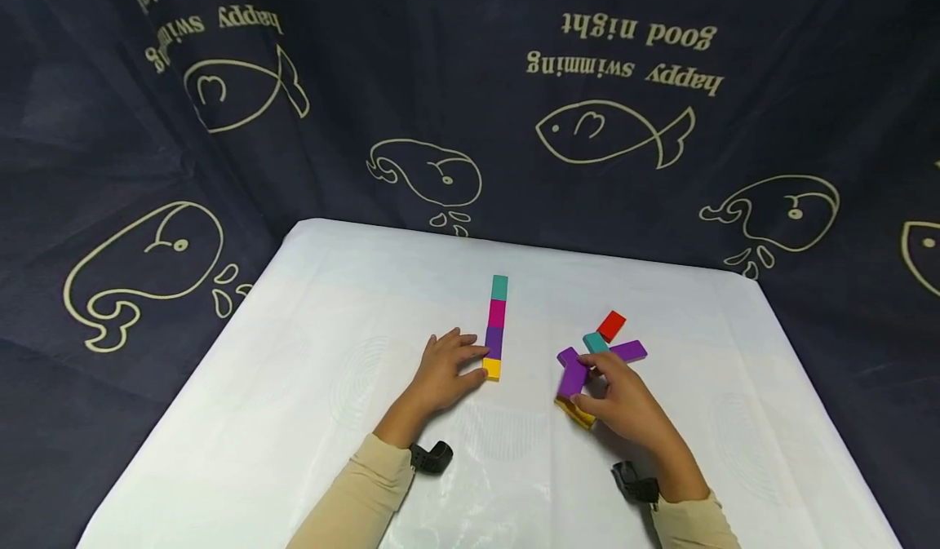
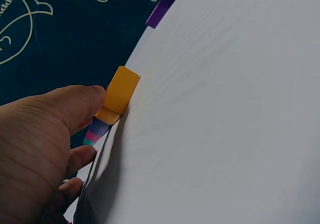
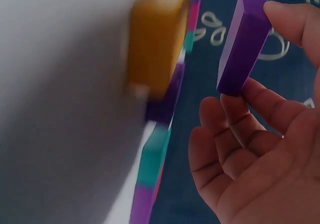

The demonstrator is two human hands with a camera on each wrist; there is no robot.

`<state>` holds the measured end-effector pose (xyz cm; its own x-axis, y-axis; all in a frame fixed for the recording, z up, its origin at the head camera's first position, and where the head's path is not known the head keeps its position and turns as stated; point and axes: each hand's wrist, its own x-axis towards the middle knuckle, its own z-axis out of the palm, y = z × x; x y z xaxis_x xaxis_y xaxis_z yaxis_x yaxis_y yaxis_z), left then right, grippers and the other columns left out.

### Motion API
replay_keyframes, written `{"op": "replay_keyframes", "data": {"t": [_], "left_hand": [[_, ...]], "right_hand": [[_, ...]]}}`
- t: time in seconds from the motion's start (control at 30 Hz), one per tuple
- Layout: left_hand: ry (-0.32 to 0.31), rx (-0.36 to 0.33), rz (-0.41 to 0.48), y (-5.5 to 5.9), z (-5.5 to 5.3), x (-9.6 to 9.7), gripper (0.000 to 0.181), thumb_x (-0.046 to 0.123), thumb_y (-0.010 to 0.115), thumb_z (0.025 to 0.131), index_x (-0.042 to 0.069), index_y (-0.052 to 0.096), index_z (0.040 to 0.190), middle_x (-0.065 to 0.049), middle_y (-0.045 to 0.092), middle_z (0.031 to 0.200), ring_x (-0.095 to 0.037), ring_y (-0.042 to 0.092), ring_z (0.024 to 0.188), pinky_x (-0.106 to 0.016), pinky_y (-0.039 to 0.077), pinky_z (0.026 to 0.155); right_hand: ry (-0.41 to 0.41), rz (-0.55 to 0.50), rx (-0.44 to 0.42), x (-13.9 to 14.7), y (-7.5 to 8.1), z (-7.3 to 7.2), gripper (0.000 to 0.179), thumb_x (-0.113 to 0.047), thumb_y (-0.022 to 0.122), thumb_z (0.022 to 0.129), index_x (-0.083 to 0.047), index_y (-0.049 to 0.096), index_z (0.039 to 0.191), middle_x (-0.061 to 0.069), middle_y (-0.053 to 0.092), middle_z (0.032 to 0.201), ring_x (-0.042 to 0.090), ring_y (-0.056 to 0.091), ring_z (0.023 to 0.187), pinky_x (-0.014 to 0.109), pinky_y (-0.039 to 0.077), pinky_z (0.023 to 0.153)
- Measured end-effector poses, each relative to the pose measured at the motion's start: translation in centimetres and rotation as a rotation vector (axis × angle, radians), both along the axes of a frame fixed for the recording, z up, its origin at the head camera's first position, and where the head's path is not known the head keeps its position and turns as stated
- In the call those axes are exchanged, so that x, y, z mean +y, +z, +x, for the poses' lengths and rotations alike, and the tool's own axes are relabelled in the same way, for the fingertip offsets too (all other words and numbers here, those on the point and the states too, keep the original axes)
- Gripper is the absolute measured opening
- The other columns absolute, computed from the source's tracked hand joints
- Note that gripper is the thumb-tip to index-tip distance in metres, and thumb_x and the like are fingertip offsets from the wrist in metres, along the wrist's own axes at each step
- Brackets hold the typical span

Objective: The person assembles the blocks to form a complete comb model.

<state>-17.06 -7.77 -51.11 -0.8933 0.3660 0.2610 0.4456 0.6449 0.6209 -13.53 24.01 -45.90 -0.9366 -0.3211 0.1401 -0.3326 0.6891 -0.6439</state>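
A straight row of blocks lies mid-table: teal (image 1: 499, 287), magenta (image 1: 496, 313), purple (image 1: 494, 343) and yellow (image 1: 491, 369), the yellow one nearest the person. My left hand (image 1: 441, 374) rests beside the row's near end, fingers relaxed. In the left wrist view its thumb touches the side of the yellow block (image 2: 122, 90). To the right, my right hand (image 1: 620, 394) pinches a purple block (image 3: 245, 41) between thumb and fingertips. That block is raised above the table, overlapping a yellow block (image 1: 576, 413) in the head view.
Around the right hand lie loose blocks: a red one (image 1: 612, 325), a teal one (image 1: 596, 343), a purple one (image 1: 629, 351) and another purple piece (image 1: 567, 356). A white cloth (image 1: 352, 304) covers the table. Dark printed fabric (image 1: 455, 59) hangs behind it.
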Motion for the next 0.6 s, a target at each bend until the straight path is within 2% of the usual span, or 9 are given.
{"op": "replay_keyframes", "data": {"t": [0.17, 0.37, 0.6], "left_hand": [[-0.008, -0.002, -0.007, 0.1, 0.0, 0.1, 0.037, 0.028, 0.069, 0.091, 0.015, 0.070, 0.125, -0.012, 0.058, 0.136, -0.039, 0.037, 0.140, -0.068, 0.014, 0.112], [0.000, -0.004, -0.017, 0.0, 0.2, 0.1, 0.037, 0.028, 0.070, 0.090, 0.015, 0.070, 0.125, -0.012, 0.058, 0.136, -0.039, 0.037, 0.140, -0.068, 0.014, 0.112], [0.005, 0.005, -0.027, 0.0, -0.1, 0.0, 0.038, 0.030, 0.069, 0.090, 0.016, 0.070, 0.126, -0.012, 0.058, 0.137, -0.039, 0.037, 0.139, -0.068, 0.013, 0.112]], "right_hand": [[0.030, -0.039, -0.027, -2.7, 0.3, -0.4, 0.053, -0.013, 0.081, 0.079, -0.003, 0.061, 0.127, 0.004, 0.059, 0.116, 0.024, 0.058, 0.102, 0.042, 0.052, 0.088], [0.025, -0.008, -0.110, -5.8, 0.3, -0.5, 0.054, -0.022, 0.081, 0.080, -0.009, 0.061, 0.129, 0.001, 0.060, 0.122, 0.024, 0.058, 0.111, 0.047, 0.051, 0.095], [0.083, -0.001, -0.102, -8.5, 0.0, -0.4, 0.053, -0.022, 0.083, 0.078, -0.012, 0.063, 0.126, -0.003, 0.060, 0.119, 0.021, 0.060, 0.109, 0.042, 0.052, 0.093]]}}
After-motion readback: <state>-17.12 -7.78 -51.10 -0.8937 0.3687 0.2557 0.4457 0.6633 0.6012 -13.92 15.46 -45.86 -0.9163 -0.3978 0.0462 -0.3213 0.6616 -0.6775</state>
